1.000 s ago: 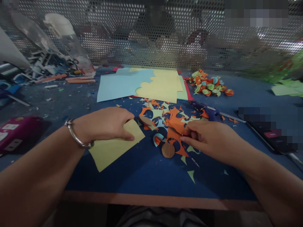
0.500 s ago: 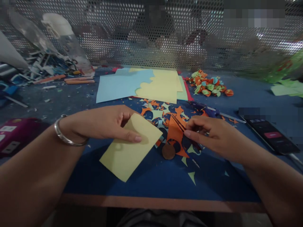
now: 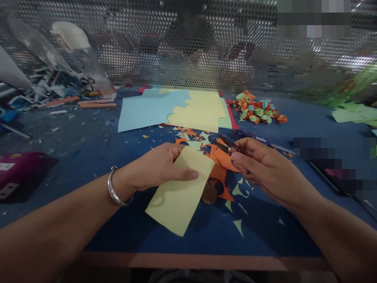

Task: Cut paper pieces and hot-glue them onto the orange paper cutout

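Observation:
A pale yellow sheet of paper (image 3: pixel 179 200) is pinched in my left hand (image 3: pixel 165 167), thumb on top and fingers underneath. My right hand (image 3: pixel 259 163) grips a small pair of scissors (image 3: pixel 225 144), whose dark blades are parted and point left, apart from the sheet's upper right edge. Orange paper with cut-out holes (image 3: pixel 219 173) lies beneath the scissors. Beside the sheet's right edge rests a brown disc (image 3: pixel 209 193), partly covered. Pale green and orange scraps (image 3: pixel 241 190) are strewn around my right hand.
Blue and yellow sheets (image 3: pixel 200 112) are stacked behind my hands, with a heap of small curled paper pieces (image 3: pixel 260 108) to their right. A phone (image 3: pixel 332 173) lies at the right, a purple box-like object (image 3: pixel 20 169) at the left. Farther back stands a bottle (image 3: pixel 91 67) before a perforated metal screen (image 3: pixel 141 43).
My left hand has carried the yellow sheet to the right, closer to the scissors, and turned it steeper. The scissors' blades are spread wider now.

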`<state>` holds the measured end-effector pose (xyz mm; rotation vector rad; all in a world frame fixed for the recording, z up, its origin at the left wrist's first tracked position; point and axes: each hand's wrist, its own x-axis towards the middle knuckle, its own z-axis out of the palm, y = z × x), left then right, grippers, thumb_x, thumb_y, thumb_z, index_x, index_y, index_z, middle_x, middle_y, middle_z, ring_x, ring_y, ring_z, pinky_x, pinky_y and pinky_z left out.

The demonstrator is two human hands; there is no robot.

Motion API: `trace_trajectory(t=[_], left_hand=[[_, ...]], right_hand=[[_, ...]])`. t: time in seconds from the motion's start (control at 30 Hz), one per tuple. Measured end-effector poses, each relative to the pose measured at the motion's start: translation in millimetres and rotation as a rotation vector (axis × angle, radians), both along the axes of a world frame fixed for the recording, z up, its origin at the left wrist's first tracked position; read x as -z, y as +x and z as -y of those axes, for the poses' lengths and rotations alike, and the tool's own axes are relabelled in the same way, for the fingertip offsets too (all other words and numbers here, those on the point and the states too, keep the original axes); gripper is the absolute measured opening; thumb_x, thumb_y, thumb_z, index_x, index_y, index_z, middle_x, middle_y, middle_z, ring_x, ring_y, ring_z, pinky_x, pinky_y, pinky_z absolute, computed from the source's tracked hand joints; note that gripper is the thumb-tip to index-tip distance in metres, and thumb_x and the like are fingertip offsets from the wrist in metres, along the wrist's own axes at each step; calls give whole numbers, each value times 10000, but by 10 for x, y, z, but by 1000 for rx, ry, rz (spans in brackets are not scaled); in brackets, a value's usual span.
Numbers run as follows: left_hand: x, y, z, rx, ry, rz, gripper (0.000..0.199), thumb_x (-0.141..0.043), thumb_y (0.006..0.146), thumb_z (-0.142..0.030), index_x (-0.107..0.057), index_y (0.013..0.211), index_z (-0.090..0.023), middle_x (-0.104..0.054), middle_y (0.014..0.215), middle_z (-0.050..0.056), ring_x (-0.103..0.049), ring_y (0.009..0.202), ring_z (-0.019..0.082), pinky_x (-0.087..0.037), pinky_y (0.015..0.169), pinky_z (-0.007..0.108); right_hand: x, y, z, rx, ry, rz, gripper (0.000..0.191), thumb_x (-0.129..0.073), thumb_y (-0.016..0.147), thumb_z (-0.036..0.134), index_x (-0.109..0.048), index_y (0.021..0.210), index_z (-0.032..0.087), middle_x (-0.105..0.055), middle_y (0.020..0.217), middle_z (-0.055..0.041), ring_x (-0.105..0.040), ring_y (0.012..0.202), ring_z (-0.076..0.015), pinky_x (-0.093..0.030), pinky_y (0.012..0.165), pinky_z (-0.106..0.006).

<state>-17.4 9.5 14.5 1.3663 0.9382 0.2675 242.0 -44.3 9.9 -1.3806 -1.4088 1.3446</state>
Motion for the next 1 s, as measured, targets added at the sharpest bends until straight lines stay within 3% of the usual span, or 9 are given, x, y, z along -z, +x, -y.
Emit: trace_trajectory(t=[0.1,0.2,0.5,0.7,1.0], left_hand=[[-4,19,4,-15,-25,-2,306,-825,762,-374,-735,1002,-207,-807,909,44,-768,723,201,-583,580,225],[-10,38,17,-76,-60,42,266,-817,780,-365,-746,965,-189,-808,898,45,-762,709,191,-601,603,238],[-14,62,37,-134,-85,132,283,-776,827,-432,-777,935,-170,-807,887,57,-741,691,158,-590,604,212],[5,41,28,-128,-50,98,312,-755,833,-472,-772,916,-172,-801,856,63,-735,671,166,-569,579,215],[-37,49,16,-96,-20,55,298,-742,850,-453,-767,855,-157,-784,772,52,-703,616,151,-532,549,206]], right_hand=[[0,-19,24,51,6,-66,364,-556,966,575,-548,881,221,-395,678,52,-259,533,-78,-182,461,-249],[-6,-54,49,53,-9,-61,424,-528,960,620,-600,886,208,-367,700,35,-250,559,-94,-159,478,-278],[-17,-48,33,-88,85,112,310,-576,973,525,-630,990,220,-353,648,63,-276,535,-85,-201,466,-248],[-51,-28,47,-88,143,171,330,-574,966,537,-603,1022,213,-370,629,67,-285,526,-92,-210,467,-254],[-106,-56,55,-156,178,357,348,-536,976,538,-620,895,209,-497,693,14,-405,595,-124,-327,532,-265]])
